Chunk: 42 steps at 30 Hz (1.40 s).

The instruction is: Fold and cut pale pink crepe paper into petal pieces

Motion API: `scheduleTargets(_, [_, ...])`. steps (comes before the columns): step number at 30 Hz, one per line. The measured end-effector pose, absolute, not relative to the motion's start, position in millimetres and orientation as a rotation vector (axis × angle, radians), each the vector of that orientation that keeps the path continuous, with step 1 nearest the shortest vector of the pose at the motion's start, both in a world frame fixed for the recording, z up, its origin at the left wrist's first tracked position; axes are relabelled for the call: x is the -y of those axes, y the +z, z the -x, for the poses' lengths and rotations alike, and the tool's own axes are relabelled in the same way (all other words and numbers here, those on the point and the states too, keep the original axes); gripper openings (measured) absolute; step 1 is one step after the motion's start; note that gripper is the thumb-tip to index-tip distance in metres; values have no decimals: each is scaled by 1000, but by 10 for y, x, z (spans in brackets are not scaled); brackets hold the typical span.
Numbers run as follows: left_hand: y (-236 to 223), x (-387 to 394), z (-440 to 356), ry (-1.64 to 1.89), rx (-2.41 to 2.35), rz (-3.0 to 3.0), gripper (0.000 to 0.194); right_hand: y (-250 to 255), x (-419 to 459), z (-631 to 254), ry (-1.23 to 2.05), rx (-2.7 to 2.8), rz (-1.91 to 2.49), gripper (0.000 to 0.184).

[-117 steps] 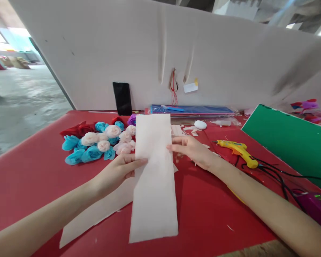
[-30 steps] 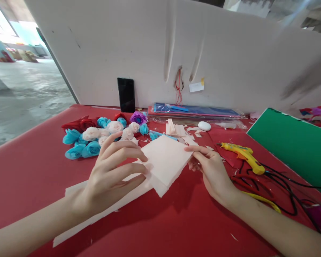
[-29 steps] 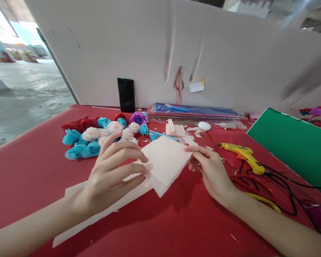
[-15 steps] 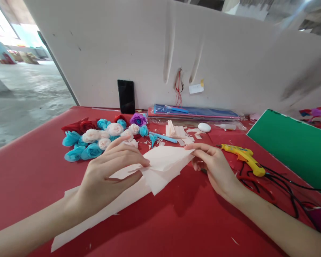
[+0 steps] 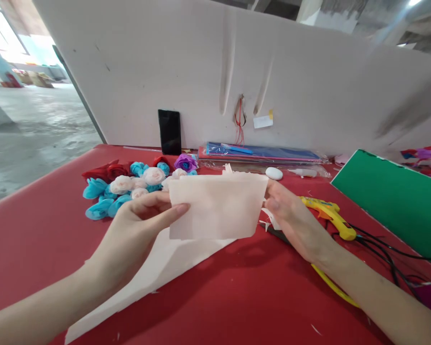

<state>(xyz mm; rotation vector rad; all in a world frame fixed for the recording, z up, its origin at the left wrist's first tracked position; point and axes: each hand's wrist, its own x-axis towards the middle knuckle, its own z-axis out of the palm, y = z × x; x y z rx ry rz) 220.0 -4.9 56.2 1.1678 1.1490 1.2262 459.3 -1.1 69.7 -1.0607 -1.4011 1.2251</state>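
A folded, pale pink piece of thin paper (image 5: 215,206) is held up between my two hands, facing me. My left hand (image 5: 143,225) pinches its left edge, thumb in front and fingers behind. At the right edge my right hand (image 5: 287,211) grips the upper corner; some of its fingers are hidden. Below and to the left, a long strip of the same paper (image 5: 143,282) lies on the table. Under my right wrist show a dark blade-like piece (image 5: 278,233) and a yellow loop (image 5: 335,286), possibly scissors, mostly covered.
Blue, white, red and purple paper flowers (image 5: 120,184) lie at the back left. A phone (image 5: 170,132) leans on the white wall. Wrapped paper sheets (image 5: 262,152) and a white oval object (image 5: 274,173) are behind. A yellow glue gun (image 5: 330,215), cables and a green board (image 5: 395,201) are right.
The paper has been raised upright and now faces me as a neat rectangle. My left thumb has moved to its front. The yellow loop has come into view under my right forearm.
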Motion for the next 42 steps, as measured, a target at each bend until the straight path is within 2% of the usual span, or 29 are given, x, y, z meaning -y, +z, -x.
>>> scheduleTargets(4, [511,61,-2207,1186,-1060,-1077,9,628,65,-4502,1342,1372,1030,35])
scheduleTargets(12, [481,57,-2203,1275,-1117,-1265,21,559,125,-4453,1418,1185,1101,25])
scheduleTargets(20, [519,21,-2187,1298,-1177,-1243,11,551,105,-4437,1397,1157,1105,24])
scheduleTargets(35, [551,24,-2146,1138,-1120,-1301,24,545,108,-4457,1436,1148,1044,23])
scheduleTargets(42, [517,18,-2142,1161,-1113,-1351,11,562,119,-4417,1448,1126,1015,23])
